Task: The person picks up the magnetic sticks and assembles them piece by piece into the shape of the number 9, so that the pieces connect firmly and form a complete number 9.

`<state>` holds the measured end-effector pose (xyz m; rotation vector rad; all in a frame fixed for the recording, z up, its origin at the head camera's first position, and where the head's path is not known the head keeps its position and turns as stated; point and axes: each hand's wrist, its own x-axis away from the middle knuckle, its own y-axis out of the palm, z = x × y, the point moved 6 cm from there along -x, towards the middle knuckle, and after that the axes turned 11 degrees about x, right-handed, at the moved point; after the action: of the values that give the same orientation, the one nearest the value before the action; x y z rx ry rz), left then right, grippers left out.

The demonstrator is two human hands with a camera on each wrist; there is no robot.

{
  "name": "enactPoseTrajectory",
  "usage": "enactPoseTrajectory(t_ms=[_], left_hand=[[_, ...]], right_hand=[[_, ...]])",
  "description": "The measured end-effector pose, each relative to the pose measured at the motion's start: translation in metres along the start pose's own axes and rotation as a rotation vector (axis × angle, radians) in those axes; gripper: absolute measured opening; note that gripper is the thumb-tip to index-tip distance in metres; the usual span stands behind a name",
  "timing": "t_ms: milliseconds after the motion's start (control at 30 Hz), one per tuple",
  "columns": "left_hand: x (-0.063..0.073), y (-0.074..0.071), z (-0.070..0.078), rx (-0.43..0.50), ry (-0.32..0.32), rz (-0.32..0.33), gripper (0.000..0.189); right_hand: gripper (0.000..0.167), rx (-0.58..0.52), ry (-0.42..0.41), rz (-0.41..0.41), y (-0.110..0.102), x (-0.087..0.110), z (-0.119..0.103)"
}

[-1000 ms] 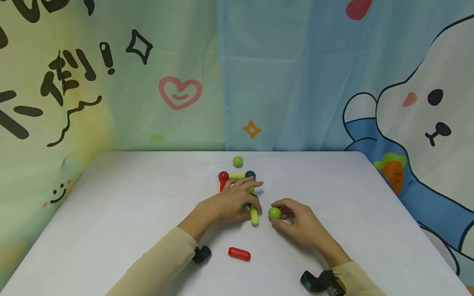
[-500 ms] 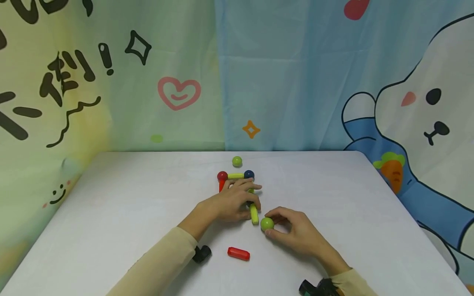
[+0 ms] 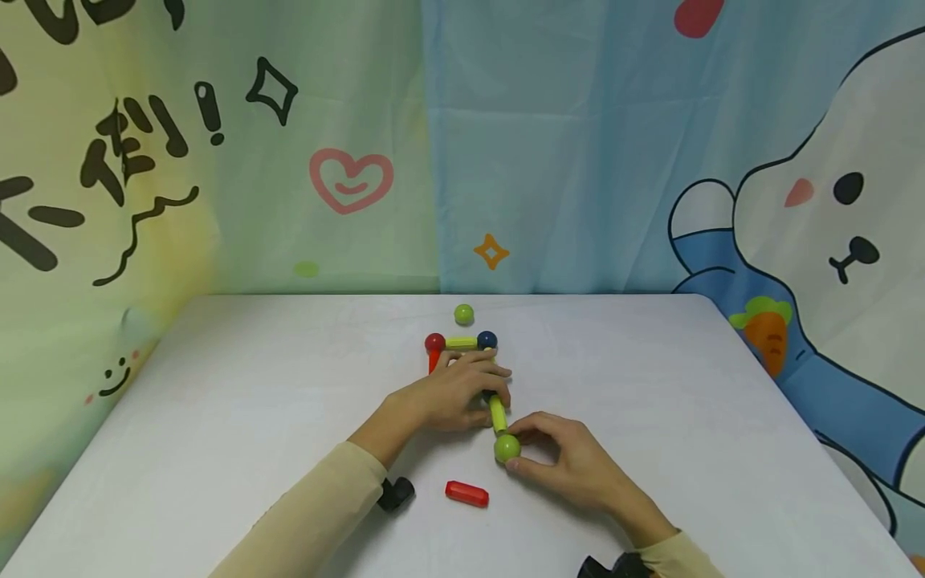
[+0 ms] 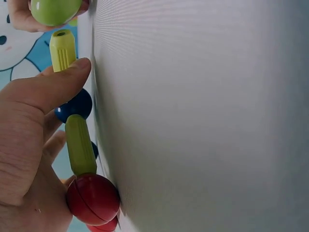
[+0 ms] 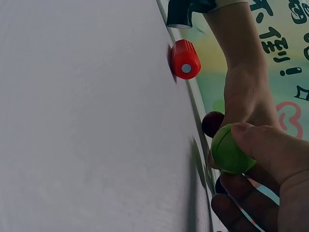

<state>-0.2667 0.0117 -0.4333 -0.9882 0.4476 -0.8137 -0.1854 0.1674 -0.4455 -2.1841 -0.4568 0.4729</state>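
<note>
My right hand (image 3: 560, 461) pinches a light-green ball (image 5: 231, 152) between thumb and fingers. In the head view the ball overlaps the near end of a yellow rod (image 3: 498, 413); the left wrist view shows a small gap before the rod's holed end. With thumb and fingers, my left hand (image 3: 462, 393) grips this rod where it meets a blue ball (image 4: 79, 104). From that ball another yellow-green rod (image 4: 79, 145) runs to a red ball (image 4: 91, 199). Farther back, a red ball (image 3: 435, 343), a yellow rod (image 3: 461, 343) and a dark blue ball (image 3: 487, 340) form one side. The left hand hides the frame's middle.
A loose red rod (image 3: 466, 494) lies on the white table (image 3: 289, 361) in front of the hands. Beyond the frame, near the back edge, sits another green ball (image 3: 464, 314). A printed cloth (image 3: 549, 160) hangs behind the table.
My right hand has brought the green ball left and toward the near side, from beside the yellow rod to its near end. My left hand stays almost in place.
</note>
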Motion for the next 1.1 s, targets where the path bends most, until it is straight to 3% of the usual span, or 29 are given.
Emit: enactPoseTrajectory(t_ms=[400, 700, 867, 1100], left_hand=[[-0.001, 0.001, -0.001, 0.017, 0.0, 0.005, 0.017], [-0.001, -0.001, 0.0, 0.02, 0.005, 0.001, 0.021], [0.0, -0.013, -0.004, 0.083, -0.018, 0.013, 0.037], [-0.004, -0.042, -0.017, 0.146, -0.03, 0.13, 0.041]], right_hand=[[0.031, 0.016, 0.073, 0.003, 0.003, -0.001, 0.002], [0.032, 0.003, 0.068, 0.019, 0.003, -0.002, 0.001], [0.033, -0.002, 0.059, 0.017, 0.002, -0.002, 0.002], [0.035, -0.018, 0.031, 0.023, 0.004, -0.002, 0.002]])
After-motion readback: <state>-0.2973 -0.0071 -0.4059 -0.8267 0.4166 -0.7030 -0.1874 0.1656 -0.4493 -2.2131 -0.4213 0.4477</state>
